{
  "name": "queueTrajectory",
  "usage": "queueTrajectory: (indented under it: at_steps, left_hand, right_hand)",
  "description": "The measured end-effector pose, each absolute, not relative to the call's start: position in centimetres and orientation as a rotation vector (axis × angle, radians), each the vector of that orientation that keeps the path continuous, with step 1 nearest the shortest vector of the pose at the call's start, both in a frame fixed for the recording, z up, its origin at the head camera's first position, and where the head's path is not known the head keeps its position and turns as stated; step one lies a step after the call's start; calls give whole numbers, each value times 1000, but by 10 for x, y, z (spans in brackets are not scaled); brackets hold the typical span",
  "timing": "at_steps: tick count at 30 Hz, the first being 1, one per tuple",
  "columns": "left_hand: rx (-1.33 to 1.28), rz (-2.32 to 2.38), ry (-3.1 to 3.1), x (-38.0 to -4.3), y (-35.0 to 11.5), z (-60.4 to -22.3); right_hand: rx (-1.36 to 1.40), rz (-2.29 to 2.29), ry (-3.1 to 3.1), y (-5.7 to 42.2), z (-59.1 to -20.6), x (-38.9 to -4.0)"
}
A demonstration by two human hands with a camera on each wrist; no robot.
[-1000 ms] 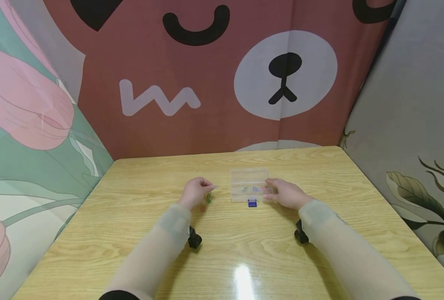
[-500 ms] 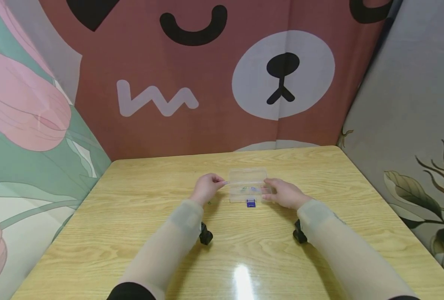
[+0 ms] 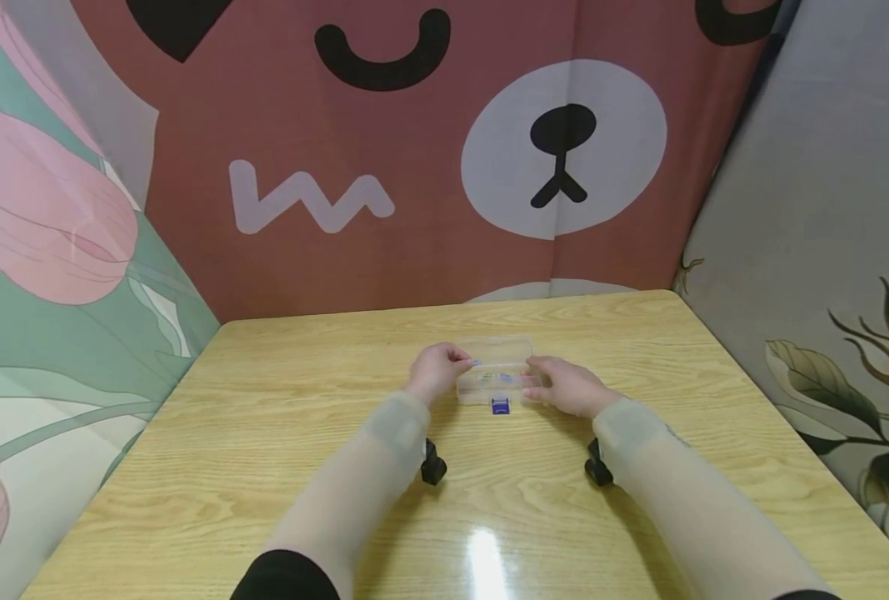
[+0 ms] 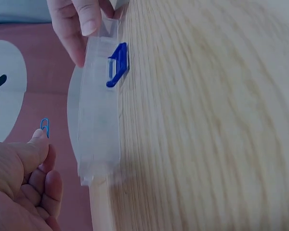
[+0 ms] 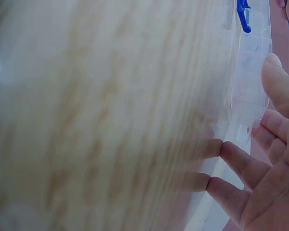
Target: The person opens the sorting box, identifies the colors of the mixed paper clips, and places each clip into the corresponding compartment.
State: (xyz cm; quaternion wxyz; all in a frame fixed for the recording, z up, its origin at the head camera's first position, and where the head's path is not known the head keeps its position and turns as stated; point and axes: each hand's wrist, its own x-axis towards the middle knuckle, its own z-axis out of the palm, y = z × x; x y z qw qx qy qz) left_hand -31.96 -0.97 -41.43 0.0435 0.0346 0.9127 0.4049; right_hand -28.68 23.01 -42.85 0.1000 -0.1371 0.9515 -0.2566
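In the head view a clear plastic box (image 3: 480, 393) lies on the table with its lid (image 3: 500, 350) laid back. My left hand (image 3: 437, 372) hovers over the box's left part, and the left wrist view shows it pinching a blue paper clip (image 4: 45, 127) between thumb and index finger. At the box's right end, my right hand (image 3: 567, 387) holds the wall, thumb (image 5: 273, 72) at the rim and two fingertips down on the table. A blue latch (image 4: 119, 66) hangs at the box's front. Small green and blue pieces (image 3: 504, 378) show inside, with a reddish one near the right end.
The wooden table (image 3: 324, 467) runs back to a bear-printed cloth (image 3: 384, 275). Floral cloths hang on the left (image 3: 54, 250) and right (image 3: 811, 208). Black wrist cameras (image 3: 433, 463) sit under both wrists.
My left hand has moved right, from beside loose clips on the table to over the box, still pinching the paper clip. The forearm now covers the loose clips. My right hand stays at the box.
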Motion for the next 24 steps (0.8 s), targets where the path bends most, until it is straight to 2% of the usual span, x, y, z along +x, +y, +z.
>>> queueTrajectory:
  at_steps: [24]
  left_hand:
    - [213,1124,2825,-326,32,-419]
  right_hand:
    - [-410,-756,2815,232,-429,-290]
